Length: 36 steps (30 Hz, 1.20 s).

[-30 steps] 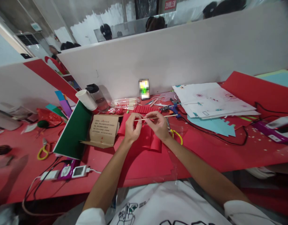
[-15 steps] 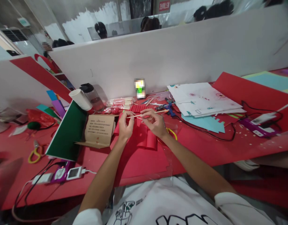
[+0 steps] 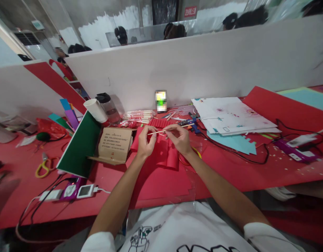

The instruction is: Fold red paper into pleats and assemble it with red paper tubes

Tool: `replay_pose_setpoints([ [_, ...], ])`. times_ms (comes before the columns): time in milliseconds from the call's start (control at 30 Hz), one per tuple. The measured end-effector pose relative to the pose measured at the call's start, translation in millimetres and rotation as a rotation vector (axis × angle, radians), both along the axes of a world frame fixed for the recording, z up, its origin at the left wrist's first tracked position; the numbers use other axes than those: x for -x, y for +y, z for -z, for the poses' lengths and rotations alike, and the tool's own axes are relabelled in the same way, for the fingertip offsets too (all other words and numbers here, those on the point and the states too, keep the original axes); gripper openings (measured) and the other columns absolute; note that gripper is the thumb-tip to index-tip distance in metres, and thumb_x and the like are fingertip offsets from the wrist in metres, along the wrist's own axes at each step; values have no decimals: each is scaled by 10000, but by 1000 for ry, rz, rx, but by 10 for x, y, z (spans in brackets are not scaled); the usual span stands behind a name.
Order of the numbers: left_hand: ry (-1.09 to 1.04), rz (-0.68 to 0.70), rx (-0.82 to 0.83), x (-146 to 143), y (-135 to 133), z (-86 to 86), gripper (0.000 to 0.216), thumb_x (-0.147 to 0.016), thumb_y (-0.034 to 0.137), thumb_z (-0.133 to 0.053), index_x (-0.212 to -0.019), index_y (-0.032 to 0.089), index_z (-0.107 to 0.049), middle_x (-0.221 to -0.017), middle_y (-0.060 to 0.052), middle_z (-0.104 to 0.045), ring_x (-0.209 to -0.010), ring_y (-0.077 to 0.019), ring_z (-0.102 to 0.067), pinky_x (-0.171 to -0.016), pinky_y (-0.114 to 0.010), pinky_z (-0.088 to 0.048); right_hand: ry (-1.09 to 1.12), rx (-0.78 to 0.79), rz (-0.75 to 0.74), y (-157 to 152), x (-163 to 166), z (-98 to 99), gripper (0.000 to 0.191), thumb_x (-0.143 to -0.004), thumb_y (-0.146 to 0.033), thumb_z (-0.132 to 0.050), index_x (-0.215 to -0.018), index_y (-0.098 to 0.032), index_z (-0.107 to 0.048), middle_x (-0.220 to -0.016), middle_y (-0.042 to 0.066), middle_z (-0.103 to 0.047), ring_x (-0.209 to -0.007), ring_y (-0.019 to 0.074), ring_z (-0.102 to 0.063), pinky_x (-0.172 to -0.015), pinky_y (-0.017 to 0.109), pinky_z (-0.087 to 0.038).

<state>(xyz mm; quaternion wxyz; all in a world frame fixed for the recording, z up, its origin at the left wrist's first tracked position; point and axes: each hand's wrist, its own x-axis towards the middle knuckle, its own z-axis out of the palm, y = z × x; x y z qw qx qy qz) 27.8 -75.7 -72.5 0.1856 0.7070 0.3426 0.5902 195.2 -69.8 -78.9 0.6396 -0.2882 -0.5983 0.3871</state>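
Observation:
A thin pale stick (image 3: 156,132) runs nearly level between my two hands, above red paper. My left hand (image 3: 146,142) pinches its left part between thumb and fingers. Further along, my right hand (image 3: 179,138) has its fingers closed around the stick, whose far end sticks out past the knuckles to the right. Beneath the hands lies a folded or rolled piece of red paper (image 3: 167,157), resting on flat red sheets (image 3: 161,185). Yellow-handled scissors (image 3: 196,152) are partly hidden under my right wrist.
An open cardboard box (image 3: 114,145) stands left, beside a green board (image 3: 77,147) and a bottle (image 3: 110,108). A blue glue gun (image 3: 196,126) and its cable lie to the right, near white printed sheets (image 3: 232,113). A lit phone (image 3: 161,101) leans on the partition.
The whole view has shifted slightly, with things appearing a little lower and to the right. Both hands still hold the stick, its tilt much the same.

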Motion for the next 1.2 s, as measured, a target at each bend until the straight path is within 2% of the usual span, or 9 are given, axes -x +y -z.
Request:
replay_pose_setpoints([
  [267, -1, 0, 28, 6, -5, 7, 209, -959, 416, -519, -900, 215, -524, -935, -62, -645, -891, -209, -622, -858, -367, -496, -28, 32, 30, -13, 2, -7, 218, -850, -437, -727, -912, -231, -698, -910, 31, -724, -747, 168, -681, -671, 312, -605],
  [467, -2, -17, 24, 0, -17, -6, 188, -957, 383, -523, -879, 213, -527, -932, -63, -653, -894, -210, -628, -853, -365, -496, -13, 1, 11, -2, 11, 12, 166, -864, -382, -728, -926, -230, -702, -885, 22, -710, -728, 153, -674, -665, 291, -593],
  [733, -11, -23, 12, -6, -8, -6, 153, -951, 343, -524, -870, 213, -521, -911, -56, -647, -870, -205, -625, -831, -362, -494, -73, 5, -21, -35, 27, -14, 190, -867, -411, -713, -951, -241, -711, -952, 35, -706, -800, 166, -673, -694, 300, -599],
  [867, -14, -29, 10, -4, -6, -7, 148, -947, 335, -523, -862, 214, -524, -913, -57, -642, -874, -205, -620, -832, -361, -485, -111, -67, -80, -17, -28, -12, 80, -866, -295, -682, -856, -250, -747, -1085, 52, -689, -959, 191, -669, -705, 301, -580],
  [1067, -9, -44, 13, -7, -4, 2, 167, -953, 355, -516, -857, 219, -519, -904, -56, -635, -876, -208, -619, -837, -367, -493, -237, -123, -210, 48, -166, -58, 219, -777, -118, -608, -653, -242, -740, -1152, 51, -689, -1093, 218, -649, -946, 404, -535],
  [1200, -22, -38, 24, -7, 1, 11, 165, -949, 363, -523, -869, 219, -518, -913, -58, -640, -893, -212, -625, -847, -370, -494, -394, -109, -331, 88, -324, -128, 251, -737, -80, -569, -628, -227, -741, -1195, 46, -682, -1036, 200, -661, -969, 399, -517],
])
